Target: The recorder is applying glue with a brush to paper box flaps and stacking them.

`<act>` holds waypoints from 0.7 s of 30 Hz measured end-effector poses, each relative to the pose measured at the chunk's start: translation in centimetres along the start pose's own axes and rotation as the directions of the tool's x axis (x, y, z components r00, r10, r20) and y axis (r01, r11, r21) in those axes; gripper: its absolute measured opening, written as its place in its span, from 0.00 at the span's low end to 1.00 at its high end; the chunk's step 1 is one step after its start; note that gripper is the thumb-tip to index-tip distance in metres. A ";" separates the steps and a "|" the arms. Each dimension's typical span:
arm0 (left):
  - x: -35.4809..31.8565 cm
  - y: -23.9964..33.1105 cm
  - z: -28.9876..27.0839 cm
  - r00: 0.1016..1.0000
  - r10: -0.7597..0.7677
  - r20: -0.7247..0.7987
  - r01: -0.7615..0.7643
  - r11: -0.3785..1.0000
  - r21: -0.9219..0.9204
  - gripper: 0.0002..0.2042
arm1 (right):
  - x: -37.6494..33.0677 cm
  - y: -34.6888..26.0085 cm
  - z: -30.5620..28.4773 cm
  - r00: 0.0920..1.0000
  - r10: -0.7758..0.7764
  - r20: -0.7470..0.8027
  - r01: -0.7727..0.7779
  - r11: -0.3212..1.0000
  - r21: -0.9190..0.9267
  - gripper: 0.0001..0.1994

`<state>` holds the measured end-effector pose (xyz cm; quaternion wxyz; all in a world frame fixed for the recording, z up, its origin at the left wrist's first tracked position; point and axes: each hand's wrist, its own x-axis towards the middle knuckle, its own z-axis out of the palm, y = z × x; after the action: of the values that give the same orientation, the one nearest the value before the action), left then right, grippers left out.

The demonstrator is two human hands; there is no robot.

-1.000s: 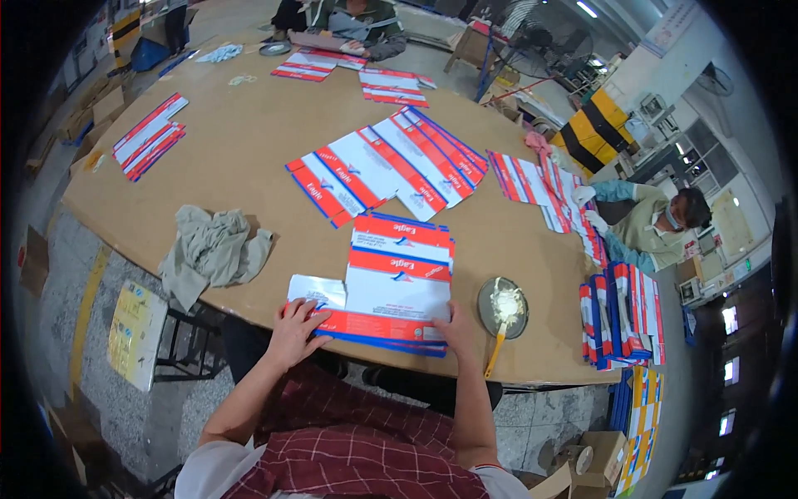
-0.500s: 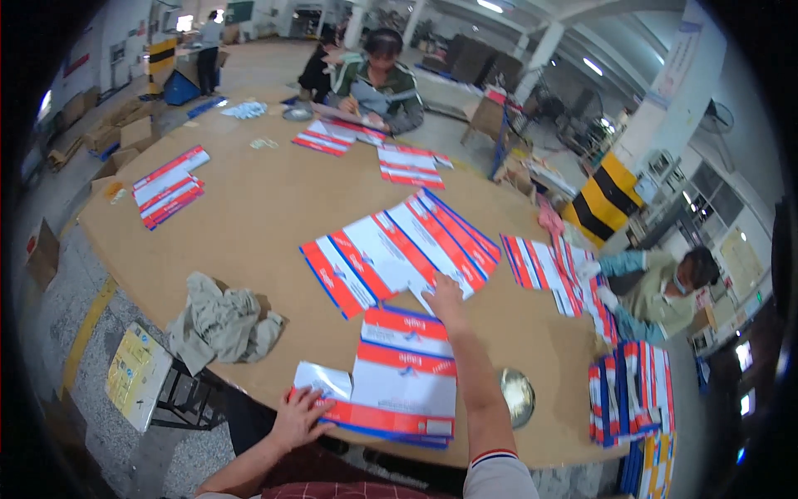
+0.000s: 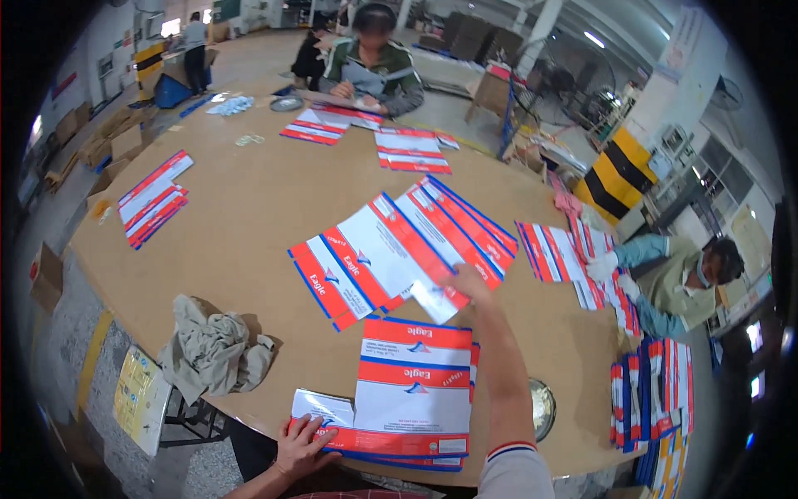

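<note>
Flat printed carton sheets (image 3: 413, 407), in red, white and blue, lie stacked at the table's near edge before me. My left hand (image 3: 301, 449) rests on their lower left corner, fingers spread over the red band beside a small white flap (image 3: 322, 407). Farther off, a fan of like carton sheets (image 3: 386, 241) spreads across the middle of the table. At its near right edge my right hand (image 3: 472, 284) pinches a sheet by its white flap (image 3: 435, 301); the fingertips are partly hidden. My right forearm passes over the table beside the near stack.
A crumpled grey-green cloth (image 3: 214, 349) lies at the left edge. Right of my forearm is a round metal dish (image 3: 543, 409). Bundled cartons (image 3: 652, 387) are piled at the right. Co-workers sit at the far side and right, with more sheets (image 3: 155, 200) around the table.
My right hand has moved slightly right, and the white flap at its fingers now shows larger and tilted. My left hand stays on the near stack. The whole view has shifted a little.
</note>
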<state>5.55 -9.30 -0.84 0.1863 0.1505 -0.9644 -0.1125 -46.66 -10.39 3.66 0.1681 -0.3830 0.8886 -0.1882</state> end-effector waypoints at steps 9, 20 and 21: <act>-0.2 -0.3 0.5 0.999 -0.043 0.028 0.044 0.999 -0.023 0.29 | 3.4 3.7 -4.1 0.975 0.157 -0.158 -0.192 0.952 -0.237 0.48; -0.4 -0.2 0.9 0.997 -0.061 0.045 0.059 0.997 0.051 0.27 | 5.4 4.3 -5.3 0.871 0.301 0.387 -0.354 0.932 0.072 0.37; -0.4 -0.2 0.9 0.997 -0.065 0.034 0.063 0.996 0.056 0.27 | 5.2 4.2 -5.5 0.882 0.270 0.385 -0.328 0.940 0.092 0.37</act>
<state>5.57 -9.23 -1.86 0.1609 0.1841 -0.9650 -0.0943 -55.06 -10.49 5.69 0.3873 -0.2551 0.8726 -0.1532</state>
